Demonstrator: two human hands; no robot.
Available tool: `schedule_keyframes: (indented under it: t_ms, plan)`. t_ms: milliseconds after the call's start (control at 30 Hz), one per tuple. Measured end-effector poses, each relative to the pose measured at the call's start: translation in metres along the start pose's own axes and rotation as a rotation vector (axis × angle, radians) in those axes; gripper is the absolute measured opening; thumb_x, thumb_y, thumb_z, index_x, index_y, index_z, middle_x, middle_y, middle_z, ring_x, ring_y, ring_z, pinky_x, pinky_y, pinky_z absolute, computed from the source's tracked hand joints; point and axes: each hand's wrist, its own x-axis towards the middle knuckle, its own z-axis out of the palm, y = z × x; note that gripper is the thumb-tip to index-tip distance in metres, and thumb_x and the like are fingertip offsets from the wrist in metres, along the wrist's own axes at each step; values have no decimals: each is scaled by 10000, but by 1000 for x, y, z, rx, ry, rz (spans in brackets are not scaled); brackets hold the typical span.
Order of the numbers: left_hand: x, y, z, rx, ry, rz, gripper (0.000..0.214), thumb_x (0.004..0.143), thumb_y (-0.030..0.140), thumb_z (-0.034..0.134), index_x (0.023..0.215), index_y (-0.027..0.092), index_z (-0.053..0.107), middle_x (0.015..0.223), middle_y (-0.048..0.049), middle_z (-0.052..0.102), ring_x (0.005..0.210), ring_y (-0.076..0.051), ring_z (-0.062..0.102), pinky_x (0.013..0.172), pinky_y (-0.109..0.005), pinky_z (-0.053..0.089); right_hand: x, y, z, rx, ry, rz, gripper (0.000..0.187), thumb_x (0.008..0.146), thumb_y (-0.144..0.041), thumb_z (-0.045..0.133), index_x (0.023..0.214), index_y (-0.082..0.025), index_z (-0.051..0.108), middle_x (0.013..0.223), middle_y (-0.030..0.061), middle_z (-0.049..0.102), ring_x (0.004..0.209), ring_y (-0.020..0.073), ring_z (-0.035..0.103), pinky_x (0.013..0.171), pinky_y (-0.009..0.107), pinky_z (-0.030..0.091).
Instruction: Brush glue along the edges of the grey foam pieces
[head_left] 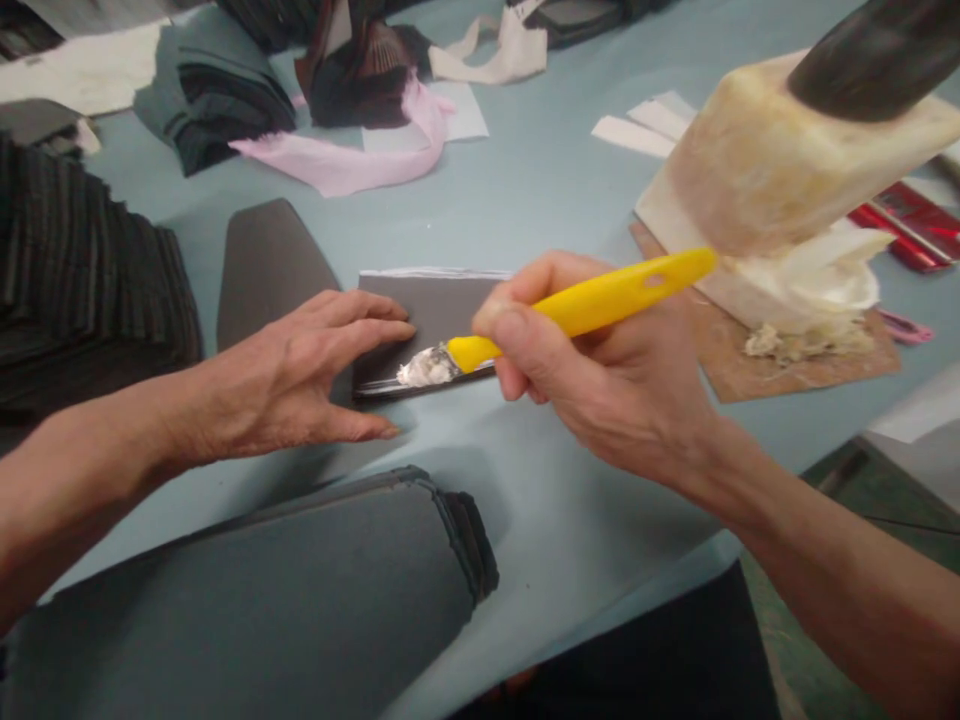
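In the head view a dark flat panel point(442, 305) lies on the table, with white lines along its far and near edges. My left hand point(300, 375) rests at the panel's left end, fingers stretched and thumb apart. A yellow-handled brush point(600, 298) is gripped in my right hand point(600, 370) between thumb and fingers. Its tip, caked in a whitish paste point(427, 368), touches the panel's near edge. Part of the panel's right side is hidden behind my right hand.
A stack of dark panels point(247, 600) lies in front, and a tall pile point(82, 260) stands left. Another dark piece point(270, 260) lies behind my left hand. At right a crusted pale container point(772, 170) sits on a brown board point(810, 370). Pink cloth point(352, 165) lies farther back.
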Motion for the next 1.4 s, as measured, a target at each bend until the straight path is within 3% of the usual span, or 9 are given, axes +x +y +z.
schedule_keyframes:
  t_ms: [200,433,700,933,1100,1233,1400]
  plan:
    - [-9,-4,11,-79,68,-45,1037,929,917,471,1620,151,372,1434,-161,616,1261,-301,608,1151,-491,517,22,11,21,-49,-189,-38,335,1016,-514,724,887,-208,680,699,-77,624,643,71,547,653,220,478]
    - [-5,-5,14,-118,155,12,981,931,923,457,1634,246,361,1338,-89,650,1124,-280,660,1007,-430,562,30,17,31,-6,-261,-52,326,1010,-522,731,915,-214,679,743,-78,618,684,72,572,706,221,493]
    - [-6,-8,16,-50,151,0,1012,929,901,508,1611,161,394,1414,-141,637,1206,-317,649,1100,-506,560,28,0,-3,-265,-307,-15,379,984,-590,745,896,-223,707,698,-61,633,623,96,521,623,254,425]
    - [0,-2,13,0,145,2,888,1001,838,436,1547,140,484,1336,-125,661,1164,-293,658,1095,-492,561,11,-14,-46,-375,-208,38,386,980,-560,762,828,-212,693,622,-37,644,528,86,527,499,256,382]
    - [-2,-4,9,-56,130,-37,809,1024,786,452,1546,171,516,1339,-98,671,1184,-270,644,1151,-476,516,-8,-15,-65,-376,-2,20,371,992,-546,757,818,-223,704,605,-39,651,506,81,548,478,251,392]
    - [-1,-3,4,-94,84,-90,742,1020,732,508,1533,197,544,1347,-103,678,1159,-270,644,1151,-479,504,-15,-10,-63,-347,106,-54,355,1003,-524,748,803,-235,696,576,-46,636,469,92,525,458,264,375]
    - [-1,-3,5,-80,92,-115,776,998,756,522,1543,205,541,1366,-114,676,1160,-283,647,1154,-494,499,-6,-4,-36,-213,-6,-50,224,1030,-399,737,886,-236,684,668,-66,654,558,85,562,535,243,430]
